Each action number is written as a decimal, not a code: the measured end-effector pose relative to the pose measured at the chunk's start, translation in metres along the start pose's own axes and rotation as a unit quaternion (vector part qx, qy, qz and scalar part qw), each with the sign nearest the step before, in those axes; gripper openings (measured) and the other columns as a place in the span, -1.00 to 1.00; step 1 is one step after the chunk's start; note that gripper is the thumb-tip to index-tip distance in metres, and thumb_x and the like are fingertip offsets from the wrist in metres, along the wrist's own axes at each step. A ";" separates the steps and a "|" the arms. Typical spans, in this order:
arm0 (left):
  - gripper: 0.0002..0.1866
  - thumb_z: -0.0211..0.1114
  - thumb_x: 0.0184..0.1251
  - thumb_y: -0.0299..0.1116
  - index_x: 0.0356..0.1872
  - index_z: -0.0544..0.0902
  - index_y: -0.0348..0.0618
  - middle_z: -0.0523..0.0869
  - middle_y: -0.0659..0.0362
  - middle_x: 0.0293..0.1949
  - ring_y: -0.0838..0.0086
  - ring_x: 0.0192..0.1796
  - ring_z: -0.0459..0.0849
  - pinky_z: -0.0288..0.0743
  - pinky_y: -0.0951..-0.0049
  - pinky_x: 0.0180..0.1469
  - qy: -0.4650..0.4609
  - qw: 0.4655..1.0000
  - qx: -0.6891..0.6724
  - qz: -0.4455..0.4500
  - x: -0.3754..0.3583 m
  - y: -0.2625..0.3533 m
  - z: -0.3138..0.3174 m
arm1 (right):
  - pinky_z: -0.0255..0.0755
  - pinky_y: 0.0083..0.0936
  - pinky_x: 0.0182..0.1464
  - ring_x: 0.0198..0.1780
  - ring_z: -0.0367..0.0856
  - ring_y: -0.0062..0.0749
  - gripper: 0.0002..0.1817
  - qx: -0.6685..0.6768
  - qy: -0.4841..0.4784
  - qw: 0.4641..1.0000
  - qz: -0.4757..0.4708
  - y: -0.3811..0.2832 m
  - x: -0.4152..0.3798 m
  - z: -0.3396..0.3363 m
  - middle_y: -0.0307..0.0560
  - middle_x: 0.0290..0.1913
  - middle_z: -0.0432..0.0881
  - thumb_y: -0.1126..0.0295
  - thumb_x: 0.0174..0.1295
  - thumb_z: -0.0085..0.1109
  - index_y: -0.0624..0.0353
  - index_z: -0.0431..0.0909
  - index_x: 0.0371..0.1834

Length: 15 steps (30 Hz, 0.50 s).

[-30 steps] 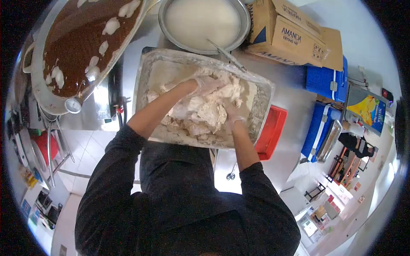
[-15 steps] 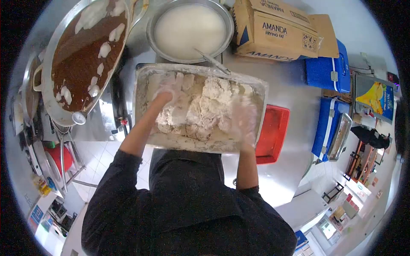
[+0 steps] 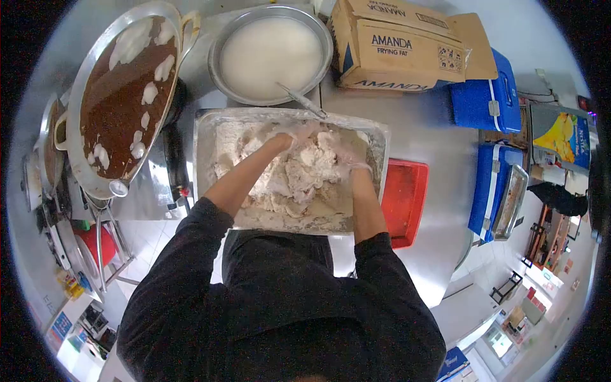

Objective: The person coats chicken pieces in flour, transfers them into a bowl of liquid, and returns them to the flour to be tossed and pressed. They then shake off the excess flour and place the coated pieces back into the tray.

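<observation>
A metal tray (image 3: 372, 213) in front of me holds white flour and a heap of flour-coated pieces (image 3: 296, 178), which look like raw meat. Both my hands are inside it, in what appear to be clear, floury gloves. My left hand (image 3: 301, 135) reaches across to the far middle of the heap. Close to its right, my right hand (image 3: 349, 153) presses in at the heap's right side. Motion blur and flour hide the fingers of both. Just beyond the tray's far rim stands a metal bowl of cloudy white liquid (image 3: 270, 57), a metal utensil (image 3: 302, 100) leaning over its edge.
At the left is a large pan (image 3: 67, 114) of brown oil with white solid lumps and a dial thermometer (image 3: 118, 188). A red tub (image 3: 407, 204) sits right of the tray. Behind stand a frying-fat carton (image 3: 394, 48) and blue coolers (image 3: 487, 99).
My left hand has moved right, from the tray's left part to its far middle. My right hand has shifted left and away from me, closer to the left. The heap is more gathered.
</observation>
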State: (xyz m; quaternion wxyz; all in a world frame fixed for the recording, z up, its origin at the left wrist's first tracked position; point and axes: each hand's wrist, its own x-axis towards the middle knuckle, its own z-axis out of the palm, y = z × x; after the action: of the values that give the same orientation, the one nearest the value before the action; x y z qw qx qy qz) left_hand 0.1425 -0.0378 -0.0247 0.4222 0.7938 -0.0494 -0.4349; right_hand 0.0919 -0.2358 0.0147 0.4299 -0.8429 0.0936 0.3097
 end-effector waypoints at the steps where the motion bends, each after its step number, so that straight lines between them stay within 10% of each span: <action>1: -0.49 0.03 0.40 -0.03 0.19 0.49 -0.16 0.60 -0.14 0.00 0.04 0.04 0.55 0.32 0.14 0.28 -0.004 0.992 0.118 0.040 -0.023 0.018 -0.006 | 0.37 -0.22 0.24 0.23 0.50 0.03 -0.16 -0.006 -0.014 1.000 0.009 -0.002 -0.005 0.001 0.23 0.11 0.61 -0.30 0.05 0.27 0.29 0.58 0.12; 6: -0.48 0.05 0.40 -0.06 0.24 0.47 -0.18 0.52 -0.12 0.15 0.09 0.22 0.43 0.21 0.14 0.38 0.127 0.924 0.332 0.142 -0.080 -0.038 0.031 | 0.07 0.03 0.44 0.35 0.39 0.00 -0.10 0.031 0.103 0.964 -0.244 -0.033 -0.089 0.039 0.23 0.29 0.47 -0.27 0.12 0.20 -0.01 0.26 0.47; 8: -0.49 0.05 0.40 -0.08 0.26 0.45 -0.15 0.45 -0.10 0.26 0.08 0.33 0.36 0.15 0.16 0.44 0.158 0.873 0.422 0.187 -0.138 -0.021 0.025 | 0.18 -0.05 0.40 0.38 0.35 -0.05 -0.20 -0.236 0.130 0.930 -0.251 -0.010 -0.125 0.059 0.17 0.38 0.36 -0.12 0.19 0.21 0.09 0.28 0.42; 15: -0.45 -0.19 0.54 -0.10 0.44 0.28 -0.11 0.26 -0.05 0.45 0.14 0.48 0.21 0.02 0.31 0.53 0.160 0.969 0.174 -0.066 -0.249 -0.033 0.024 | 0.22 0.05 0.35 0.35 0.36 0.11 -0.41 -0.407 0.133 0.877 -0.216 0.038 -0.133 0.014 0.23 0.28 0.45 0.03 0.33 0.03 0.08 0.37 0.36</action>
State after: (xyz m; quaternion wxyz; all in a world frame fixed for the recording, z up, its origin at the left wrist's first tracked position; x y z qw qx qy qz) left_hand -0.0380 0.0791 0.1071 0.2502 0.9159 -0.0034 -0.3138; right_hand -0.0351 -0.2624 0.0635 0.0882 -0.9760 -0.1693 0.1050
